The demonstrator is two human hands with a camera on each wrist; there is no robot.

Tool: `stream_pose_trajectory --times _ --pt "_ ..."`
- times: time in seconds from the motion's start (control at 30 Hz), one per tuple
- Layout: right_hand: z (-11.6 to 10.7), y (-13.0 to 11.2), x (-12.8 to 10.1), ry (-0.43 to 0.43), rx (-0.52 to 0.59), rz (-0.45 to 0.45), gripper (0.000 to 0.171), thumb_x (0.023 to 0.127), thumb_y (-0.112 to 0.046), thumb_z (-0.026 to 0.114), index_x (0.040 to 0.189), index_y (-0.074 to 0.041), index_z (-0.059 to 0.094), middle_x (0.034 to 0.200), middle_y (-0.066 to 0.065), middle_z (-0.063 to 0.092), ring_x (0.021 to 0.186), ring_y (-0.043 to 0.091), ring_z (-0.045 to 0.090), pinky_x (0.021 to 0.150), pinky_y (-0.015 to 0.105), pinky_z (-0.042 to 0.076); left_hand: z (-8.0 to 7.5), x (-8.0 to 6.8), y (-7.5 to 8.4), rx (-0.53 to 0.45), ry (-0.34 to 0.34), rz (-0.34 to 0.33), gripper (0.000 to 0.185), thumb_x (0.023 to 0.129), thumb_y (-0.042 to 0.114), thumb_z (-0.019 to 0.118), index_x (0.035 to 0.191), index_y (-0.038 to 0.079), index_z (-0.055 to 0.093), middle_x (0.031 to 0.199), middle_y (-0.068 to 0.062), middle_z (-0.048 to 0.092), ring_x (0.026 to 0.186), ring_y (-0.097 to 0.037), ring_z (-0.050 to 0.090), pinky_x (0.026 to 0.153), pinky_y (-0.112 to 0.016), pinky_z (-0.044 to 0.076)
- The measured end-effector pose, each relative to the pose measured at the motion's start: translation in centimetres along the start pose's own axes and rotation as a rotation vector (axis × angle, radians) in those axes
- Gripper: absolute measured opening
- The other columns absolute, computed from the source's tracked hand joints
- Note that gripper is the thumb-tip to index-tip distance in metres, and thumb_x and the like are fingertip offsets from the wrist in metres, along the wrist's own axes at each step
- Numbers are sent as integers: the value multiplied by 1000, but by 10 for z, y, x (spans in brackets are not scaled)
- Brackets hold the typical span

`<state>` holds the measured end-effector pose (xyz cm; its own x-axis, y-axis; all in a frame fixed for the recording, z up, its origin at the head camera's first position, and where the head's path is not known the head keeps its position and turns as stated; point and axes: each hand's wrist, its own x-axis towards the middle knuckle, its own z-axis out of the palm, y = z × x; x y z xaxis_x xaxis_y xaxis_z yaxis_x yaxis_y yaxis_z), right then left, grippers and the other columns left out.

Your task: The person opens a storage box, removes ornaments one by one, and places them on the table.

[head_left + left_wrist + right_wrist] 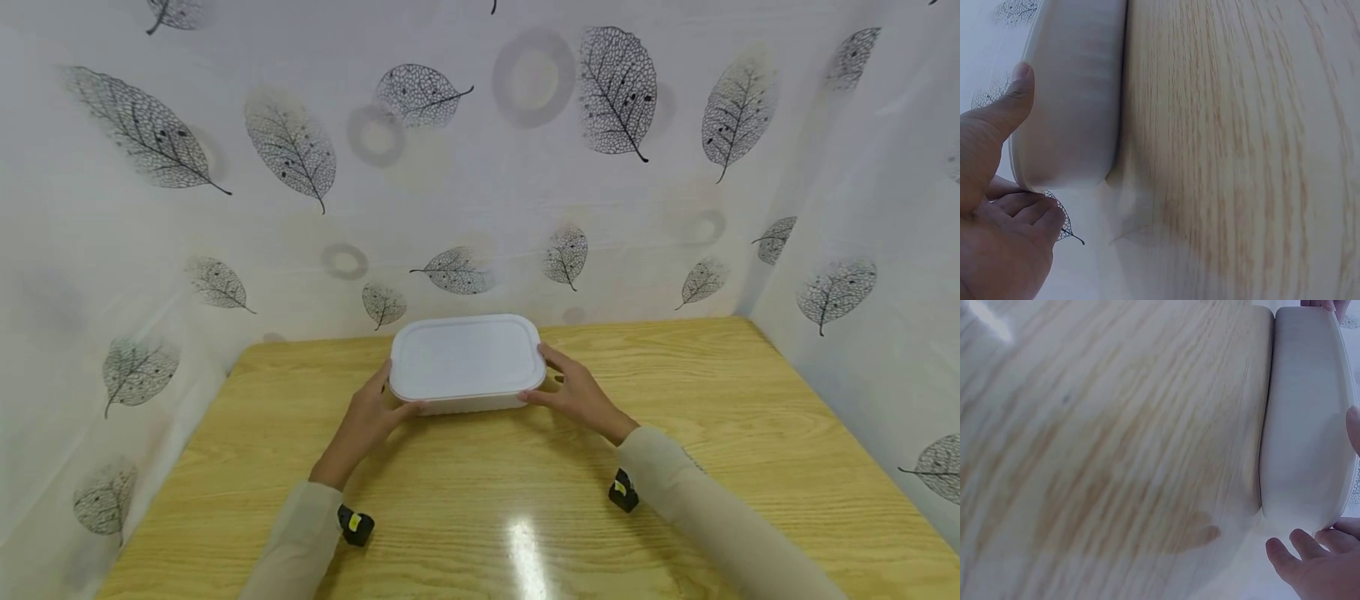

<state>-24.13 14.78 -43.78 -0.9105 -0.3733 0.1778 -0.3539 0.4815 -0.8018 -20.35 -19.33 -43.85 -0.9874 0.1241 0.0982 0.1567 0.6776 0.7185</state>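
Nearest the person, two pale sleeves [300, 533] reach forward over the wooden desk [525, 500], each with a small black and yellow wrist device. Beyond them sits a white lidded container [465, 362], the landmark here, resting flat on the desk toward its far edge.

The left hand [367, 421] grips the container's near-left corner, thumb laid along the front wall under the lid rim, fingers curled round the end. The right hand [573, 392] holds the near-right corner the same way, thumb at the front and fingers spread along the short side. Both hands are closed onto the container, not wide.

The risks, as I judge them: the walls look smooth, and the grip sits only at the near corners, so a lift could let the far side sag and the container slip free. If the thumbs catch the lid rim rather than the body, the lid might pop loose. Behind the container hangs a leaf-printed curtain [480, 167], close enough that a forward push would snag it.
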Motion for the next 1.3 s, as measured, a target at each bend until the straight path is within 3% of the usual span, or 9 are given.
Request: stream_pose_trajectory --times 1.3 --pt "0 -2 3 -4 22 21 93 85 -23 85 155 6 30 159 23 32 145 39 34 111 56 42 -2 1 0 22 9 -16 107 89 44 77 158 -6 14 161 -26 23 148 -41 26 119 -53 30"
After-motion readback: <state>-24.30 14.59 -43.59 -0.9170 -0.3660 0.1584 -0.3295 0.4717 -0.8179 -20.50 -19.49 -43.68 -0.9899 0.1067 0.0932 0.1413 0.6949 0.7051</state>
